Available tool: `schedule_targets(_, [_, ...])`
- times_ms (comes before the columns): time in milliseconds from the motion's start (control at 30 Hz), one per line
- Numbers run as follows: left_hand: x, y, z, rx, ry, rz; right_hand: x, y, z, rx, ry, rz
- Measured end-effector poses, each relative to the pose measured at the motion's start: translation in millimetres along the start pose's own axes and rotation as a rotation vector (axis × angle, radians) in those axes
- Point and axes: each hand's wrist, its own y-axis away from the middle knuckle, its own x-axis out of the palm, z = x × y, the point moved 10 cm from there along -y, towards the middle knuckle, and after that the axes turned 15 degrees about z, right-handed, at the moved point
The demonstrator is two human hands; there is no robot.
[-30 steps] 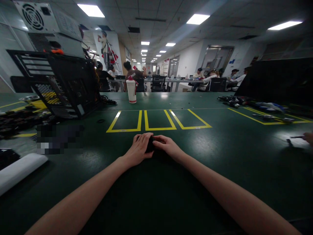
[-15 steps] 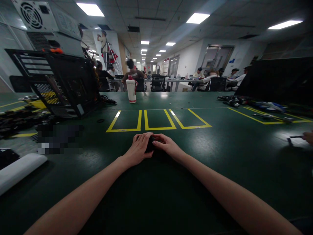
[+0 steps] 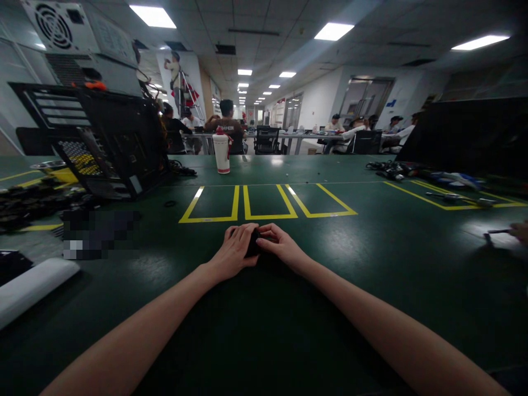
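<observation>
A small black object [image 3: 252, 245] is held between both hands just above or on the green table [image 3: 264, 319]; its kind cannot be made out. My left hand [image 3: 234, 250] wraps over its left side, fingers on top and thumb at the near side. From the right, my right hand [image 3: 282, 247] pinches at its edge with thumb and fingertips. Most of the object is hidden by my fingers. Just beyond the hands lie three yellow tape frames [image 3: 270, 216] on the table.
At left stand a black computer case [image 3: 119, 137] and a power supply [image 3: 61, 27], with a white long object [image 3: 37, 289] nearer. A white bottle [image 3: 221, 154] stands farther back. Cables [image 3: 385, 168] and metal tools [image 3: 460, 198] lie at right, near another person's hand [image 3: 520, 232].
My left hand and the black object stay put. My right fingers have shifted very slightly left. A seated person in the background has turned, and the hand at far right moved a little.
</observation>
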Motion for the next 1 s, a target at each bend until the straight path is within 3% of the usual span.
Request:
schedule_targets(267, [-1.5, 1, -2, -0.005, 0.010, 0.028, 5, 3, 6, -0.055, -0.033, 0.079])
schedule_targets(600, [-1.5, 2, -1, 0.005, 0.003, 0.009, -3, 0, -7, 0.042, -0.032, -0.011])
schedule_targets(833, [1.9, 1, 1, 0.001, 0.001, 0.025, 4, 2, 4, -0.070, -0.037, 0.070])
schedule_targets(1000, [-0.6, 1, 0, 0.004, -0.005, -0.004, 2, 3, 3, -0.055, -0.044, 0.005])
